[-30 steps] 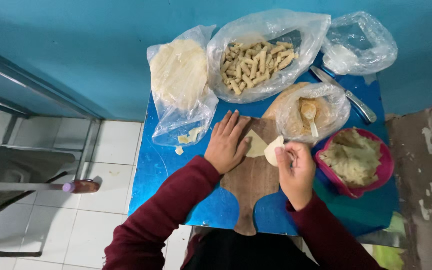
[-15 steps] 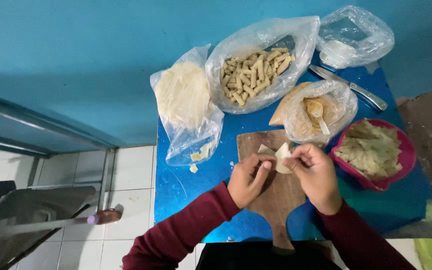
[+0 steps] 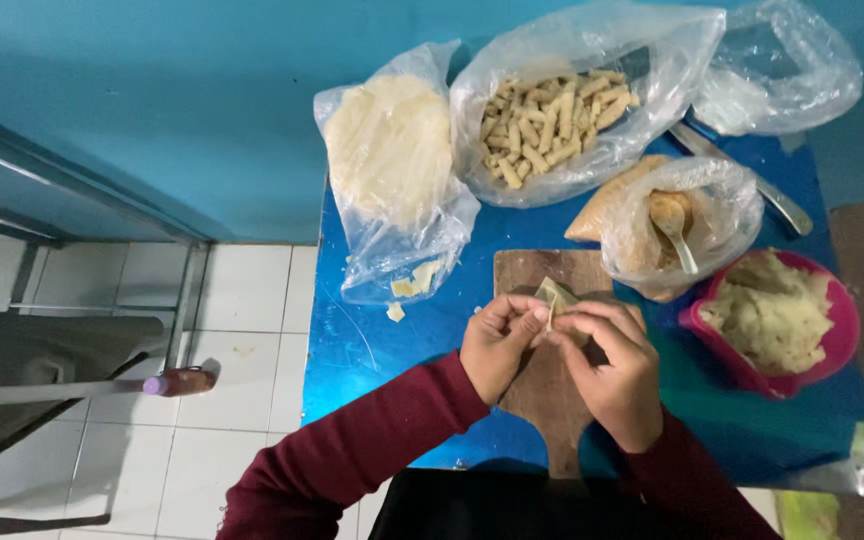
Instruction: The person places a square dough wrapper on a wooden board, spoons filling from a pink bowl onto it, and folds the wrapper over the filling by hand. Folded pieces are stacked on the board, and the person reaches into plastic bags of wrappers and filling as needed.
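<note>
Both my hands meet over a wooden cutting board (image 3: pixel 537 270) on a small blue table (image 3: pixel 382 350). My left hand (image 3: pixel 497 345) and my right hand (image 3: pixel 612 365) pinch a small pale piece of folded dough (image 3: pixel 555 296) between their fingertips, held just above the board. Both arms wear dark red sleeves.
A clear bag with round dough sheets (image 3: pixel 392 150) and a bag of rolled sticks (image 3: pixel 552 120) lie at the back. A bag with filling and a spoon (image 3: pixel 677 225) and a pink bowl of pale mash (image 3: pixel 777 320) stand right. A metal chair (image 3: pixel 42 370) stands on the tiled floor at left.
My left hand lifted off the board and joined the right hand. Both now hold the dough piece together, and it is folded.
</note>
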Available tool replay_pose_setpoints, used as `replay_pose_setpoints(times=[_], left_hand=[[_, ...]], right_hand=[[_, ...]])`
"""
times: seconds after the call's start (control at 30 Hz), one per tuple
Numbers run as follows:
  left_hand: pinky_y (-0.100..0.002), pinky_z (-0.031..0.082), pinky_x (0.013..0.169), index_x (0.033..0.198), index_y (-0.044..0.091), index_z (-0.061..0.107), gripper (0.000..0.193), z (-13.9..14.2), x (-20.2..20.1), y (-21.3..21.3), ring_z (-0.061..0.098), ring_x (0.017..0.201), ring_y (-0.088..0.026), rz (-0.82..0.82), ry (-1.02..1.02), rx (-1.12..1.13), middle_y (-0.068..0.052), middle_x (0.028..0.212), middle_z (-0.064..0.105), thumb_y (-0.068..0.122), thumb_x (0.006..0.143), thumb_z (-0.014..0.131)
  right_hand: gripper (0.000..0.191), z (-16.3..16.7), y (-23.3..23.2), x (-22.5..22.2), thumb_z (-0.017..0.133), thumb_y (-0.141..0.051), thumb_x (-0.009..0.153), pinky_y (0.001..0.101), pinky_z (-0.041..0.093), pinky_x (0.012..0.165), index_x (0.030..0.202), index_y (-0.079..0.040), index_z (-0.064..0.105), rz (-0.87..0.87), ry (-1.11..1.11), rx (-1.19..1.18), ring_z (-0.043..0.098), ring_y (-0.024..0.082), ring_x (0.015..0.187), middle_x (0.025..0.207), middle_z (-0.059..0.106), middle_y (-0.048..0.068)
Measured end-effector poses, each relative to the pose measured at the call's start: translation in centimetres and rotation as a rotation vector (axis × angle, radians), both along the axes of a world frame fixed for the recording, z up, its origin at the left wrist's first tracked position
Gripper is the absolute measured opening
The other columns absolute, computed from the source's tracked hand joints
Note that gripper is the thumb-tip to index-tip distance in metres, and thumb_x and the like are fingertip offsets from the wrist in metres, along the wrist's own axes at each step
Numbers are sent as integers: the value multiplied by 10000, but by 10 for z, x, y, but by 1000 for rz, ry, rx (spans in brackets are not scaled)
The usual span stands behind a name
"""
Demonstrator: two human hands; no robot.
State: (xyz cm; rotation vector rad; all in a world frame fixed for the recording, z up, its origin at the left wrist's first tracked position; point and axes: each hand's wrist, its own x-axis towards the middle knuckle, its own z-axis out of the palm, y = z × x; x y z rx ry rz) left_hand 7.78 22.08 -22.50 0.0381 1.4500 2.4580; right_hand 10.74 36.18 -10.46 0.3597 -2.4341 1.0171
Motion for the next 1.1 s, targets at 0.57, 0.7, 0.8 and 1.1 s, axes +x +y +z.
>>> replay_pose_setpoints(times=[0.57, 0.7, 0.8, 1.1], left_hand=[[-244, 600, 919, 1433, -8, 504, 506, 31, 13, 2, 708, 1068, -97, 3, 267, -190, -82, 1179, 719, -70, 958, 663], [-226, 601, 792, 1453, 5, 552, 508, 39, 11, -1, 703, 909, -67, 73, 327, -414, -94, 1058, 773, -36, 966, 692], [-215, 587, 788, 1477, 8, 524, 540, 35, 11, -1, 671, 885, -45, 58, 281, -336, -67, 1017, 747, -42, 964, 685], [-204, 468, 743, 1339, 14, 595, 292, 13, -3, -2, 549, 849, -48, 187, 111, -13, -18, 995, 619, -7, 1049, 559]], right_hand=[[184, -17, 20, 2, 796, 8, 781, 335, 533, 791, 957, -33, 763, 23, -47, -60, 667, 265, 943, 1037, 714, 89], [151, -27, 24, 5, 778, 4, 841, 319, 546, 775, 988, -24, 757, 55, -91, -153, 680, 221, 922, 1034, 713, 93], [99, -43, 28, 7, 709, -13, 935, 311, 538, 749, 1032, -1, 716, 59, -278, -387, 680, 194, 894, 1021, 714, 112], [313, -48, 50, -2, 429, -164, 1021, 427, 465, 1053, 1252, 13, 546, 173, -394, -1591, 642, 278, 1162, 1248, 676, 149]])
